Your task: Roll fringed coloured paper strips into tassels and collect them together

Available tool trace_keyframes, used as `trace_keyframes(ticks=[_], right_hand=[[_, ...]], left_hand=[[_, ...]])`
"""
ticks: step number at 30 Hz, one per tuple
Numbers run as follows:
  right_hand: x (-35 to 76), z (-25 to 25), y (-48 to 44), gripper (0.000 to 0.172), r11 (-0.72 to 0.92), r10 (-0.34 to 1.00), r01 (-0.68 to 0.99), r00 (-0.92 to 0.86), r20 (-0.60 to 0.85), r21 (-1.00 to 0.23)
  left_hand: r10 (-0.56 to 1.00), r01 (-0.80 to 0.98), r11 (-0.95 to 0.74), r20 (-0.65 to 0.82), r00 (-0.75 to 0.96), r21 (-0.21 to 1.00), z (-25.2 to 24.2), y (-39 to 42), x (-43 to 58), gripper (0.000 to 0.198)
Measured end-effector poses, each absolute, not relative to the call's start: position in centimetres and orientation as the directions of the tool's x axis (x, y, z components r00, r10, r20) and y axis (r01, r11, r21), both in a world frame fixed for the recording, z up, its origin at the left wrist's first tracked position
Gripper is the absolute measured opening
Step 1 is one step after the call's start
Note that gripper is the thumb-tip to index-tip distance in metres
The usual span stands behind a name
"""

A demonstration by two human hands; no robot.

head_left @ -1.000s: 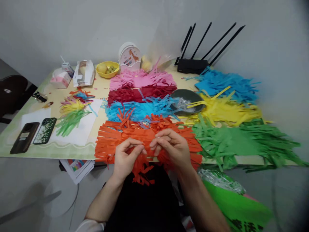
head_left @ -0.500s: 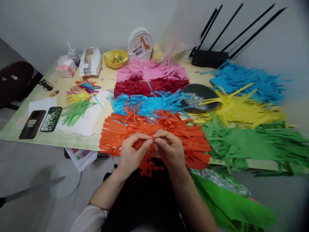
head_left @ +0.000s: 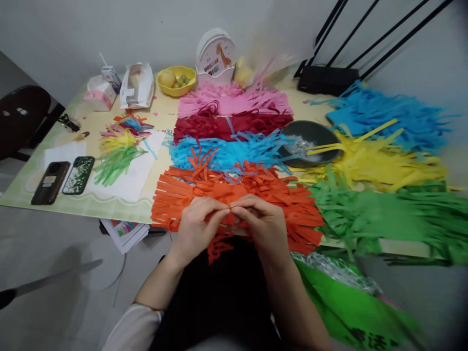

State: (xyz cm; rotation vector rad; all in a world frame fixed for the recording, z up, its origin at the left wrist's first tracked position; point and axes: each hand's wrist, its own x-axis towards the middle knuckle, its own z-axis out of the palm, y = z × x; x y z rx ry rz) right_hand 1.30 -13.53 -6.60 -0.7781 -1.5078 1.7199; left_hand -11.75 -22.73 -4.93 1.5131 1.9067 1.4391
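My left hand (head_left: 199,222) and my right hand (head_left: 266,225) meet fingertip to fingertip over the near edge of the table. Each pinches a thin orange strip (head_left: 229,206), mostly covered by the fingers. Beneath and around them spreads an orange fringed sheet (head_left: 171,192), its cut strips loose on both sides. Some orange strips (head_left: 218,249) dangle below the hands by my dark clothing. Just beyond lies a light blue fringed sheet (head_left: 223,152), then a dark red one (head_left: 204,127) and a pink one (head_left: 234,103).
At right lie green (head_left: 380,214), yellow (head_left: 383,168) and blue (head_left: 395,117) fringed piles, with a dark bowl (head_left: 329,134) of clear shiny bits. A black router (head_left: 327,79) stands behind. Two phones (head_left: 78,174), small coloured tassels (head_left: 119,163) and a yellow fruit bowl (head_left: 176,90) occupy the left.
The view has shifted slightly. My fingertips still meet at the orange strip, with the right fingers straightened a little and the pinch a bit flatter.
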Motion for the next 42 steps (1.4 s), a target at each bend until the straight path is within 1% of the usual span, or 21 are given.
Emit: trace_keyframes(ticks=[2,5,8,10,12,14,15,16,18,20,24,28,31,32,34,35,37,38,40,42], right_hand=[[1.4,-6.4,-13.4,0.005,-0.052,0.814,-0.106,-0.581,0.019,-0.993],[1.5,-6.4,-13.3,0.006,-0.070,0.804,-0.088,-0.595,-0.004,-0.994],[1.4,-6.8,-13.2,0.009,-0.209,0.789,-0.068,-0.601,-0.127,-0.975],[1.3,-7.1,-13.2,0.014,-0.293,0.758,-0.047,-0.619,-0.203,-0.955],[1.3,-7.3,-13.2,0.018,-0.324,0.731,-0.028,-0.641,-0.232,-0.945],[1.3,-7.2,-13.2,0.019,-0.283,0.737,-0.027,-0.645,-0.200,-0.959],[1.4,-7.2,-13.2,0.019,-0.236,0.750,-0.028,-0.641,-0.163,-0.971],[1.5,-7.0,-13.3,0.018,-0.179,0.766,-0.029,-0.631,-0.121,-0.983],[1.7,-6.8,-13.4,0.016,-0.069,0.796,-0.029,-0.604,-0.037,-0.997],[1.7,-6.6,-13.5,0.012,-0.007,0.810,-0.026,-0.586,0.010,-1.000],[1.5,-6.5,-13.8,0.009,0.029,0.782,-0.033,-0.622,0.043,-0.999],[1.4,-6.6,-13.8,0.008,0.114,0.736,-0.020,-0.670,0.097,-0.993],[1.9,-6.6,-13.5,0.015,0.085,0.734,-0.009,-0.675,0.069,-0.996],[2.1,-6.5,-13.3,0.014,0.084,0.742,-0.007,-0.667,0.068,-0.996],[2.4,-6.1,-13.1,0.006,0.135,0.754,0.007,-0.649,0.098,-0.991],[2.4,-5.9,-13.0,0.003,0.180,0.756,0.020,-0.643,0.125,-0.983],[2.4,-5.5,-12.9,0.005,0.263,0.742,0.045,-0.648,0.172,-0.964],[2.3,-5.3,-13.0,0.005,0.284,0.730,0.049,-0.659,0.182,-0.958],[2.2,-5.0,-13.1,0.006,0.294,0.717,0.049,-0.672,0.186,-0.955],[2.0,-4.9,-13.2,0.005,0.289,0.738,0.055,-0.648,0.186,-0.956]], left_hand=[[0.869,0.532,-0.058,0.305,-0.389,0.844,-5.0,-22.8,-12.0,0.014],[0.857,0.411,-0.024,0.230,-0.460,0.911,-5.1,-22.7,-12.0,0.010],[0.849,0.294,-0.019,0.170,-0.499,0.956,-5.1,-22.6,-11.9,0.010],[0.862,0.285,-0.024,0.165,-0.479,0.958,-5.0,-22.7,-11.9,0.009],[0.880,0.312,-0.033,0.175,-0.441,0.950,-5.0,-22.9,-12.0,0.006],[0.887,0.354,-0.033,0.190,-0.420,0.935,-5.2,-23.1,-12.0,0.006],[0.885,0.364,-0.027,0.192,-0.424,0.931,-5.3,-23.3,-12.0,0.006],[0.883,0.358,-0.024,0.188,-0.430,0.933,-5.5,-23.4,-11.9,0.006],[0.887,0.326,-0.026,0.172,-0.428,0.945,-5.8,-23.6,-11.9,0.013],[0.892,0.301,-0.034,0.165,-0.421,0.953,-6.1,-23.6,-11.9,0.016],[0.847,0.239,-0.030,0.152,-0.509,0.971,-6.4,-23.5,-12.0,0.001],[0.816,0.195,-0.025,0.132,-0.563,0.981,-6.6,-23.5,-11.8,0.005],[0.827,0.117,-0.019,0.081,-0.556,0.993,-6.7,-23.6,-11.6,0.006],[0.838,0.072,-0.017,0.053,-0.543,0.997,-6.8,-23.6,-11.6,0.006],[0.863,0.000,-0.019,0.016,-0.504,1.000,-6.7,-23.6,-11.6,0.009],[0.874,-0.002,-0.021,0.018,-0.486,1.000,-6.6,-23.5,-11.6,0.014],[0.877,0.064,-0.035,0.061,-0.477,0.997,-6.5,-23.5,-11.7,0.021],[0.871,0.111,-0.043,0.091,-0.483,0.993,-6.4,-23.5,-11.8,0.021],[0.855,0.175,-0.043,0.127,-0.503,0.984,-6.3,-23.6,-12.0,0.012],[0.843,0.174,-0.026,0.115,-0.526,0.984,-6.2,-23.6,-12.2,0.009]])
